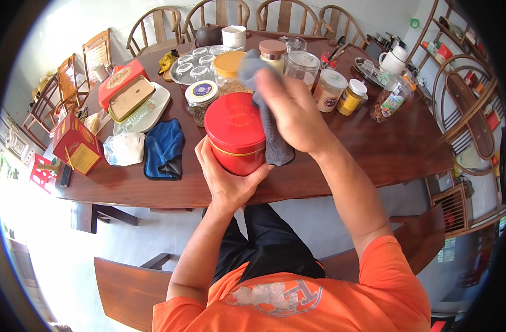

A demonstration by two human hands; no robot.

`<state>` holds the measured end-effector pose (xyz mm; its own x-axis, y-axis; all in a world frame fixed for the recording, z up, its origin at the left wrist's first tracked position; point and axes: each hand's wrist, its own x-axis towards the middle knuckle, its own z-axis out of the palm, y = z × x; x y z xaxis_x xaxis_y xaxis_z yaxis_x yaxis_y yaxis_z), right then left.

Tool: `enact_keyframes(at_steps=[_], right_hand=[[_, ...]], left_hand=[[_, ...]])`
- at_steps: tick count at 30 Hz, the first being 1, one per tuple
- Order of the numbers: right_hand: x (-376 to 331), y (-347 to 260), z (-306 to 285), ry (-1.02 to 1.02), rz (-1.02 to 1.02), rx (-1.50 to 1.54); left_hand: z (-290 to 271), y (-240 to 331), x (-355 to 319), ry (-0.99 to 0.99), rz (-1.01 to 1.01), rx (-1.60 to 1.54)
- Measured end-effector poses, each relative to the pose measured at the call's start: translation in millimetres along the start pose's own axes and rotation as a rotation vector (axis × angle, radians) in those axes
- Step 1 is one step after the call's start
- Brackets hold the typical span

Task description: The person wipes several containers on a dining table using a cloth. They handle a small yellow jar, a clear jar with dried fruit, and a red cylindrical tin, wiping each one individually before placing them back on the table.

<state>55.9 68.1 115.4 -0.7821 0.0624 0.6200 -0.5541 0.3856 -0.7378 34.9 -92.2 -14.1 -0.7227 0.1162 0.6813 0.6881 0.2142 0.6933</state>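
Observation:
A round red tin (234,124) with a thin gold band is in the grip of my left hand (227,185), its fingers and thumb wrapped round the lower side. The lid is on the tin. My right hand (290,113) is closed on a grey cloth (278,145), which hangs down against the tin's right side. The fingertips of that hand are blurred and partly hidden by the cloth. Just beyond the tin stand a small glass jar with a white lid (200,102) and a yellow-lidded jar (229,74).
On the dark wooden table (347,160) a blue cloth (164,148), a white packet (124,149) and a red box (78,143) lie left. Several lidded jars, such as a yellow one (351,98), stand right. A tray of glass cups (183,72) is behind. Wooden chairs (283,16) surround the table.

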Motion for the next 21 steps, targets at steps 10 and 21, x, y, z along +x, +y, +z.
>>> enact_keyframes(at_steps=[10,21], right_hand=[[-28.4,-5.0,23.9,-0.145,-0.799,-0.669],[-44.2,52.7,38.7,0.194,-0.228,0.233]], left_hand=[[1.9,-10.6,-10.7,-0.086,0.034,-0.126],[-10.5,-15.1,-1.3,-0.126,0.097,-0.117]])
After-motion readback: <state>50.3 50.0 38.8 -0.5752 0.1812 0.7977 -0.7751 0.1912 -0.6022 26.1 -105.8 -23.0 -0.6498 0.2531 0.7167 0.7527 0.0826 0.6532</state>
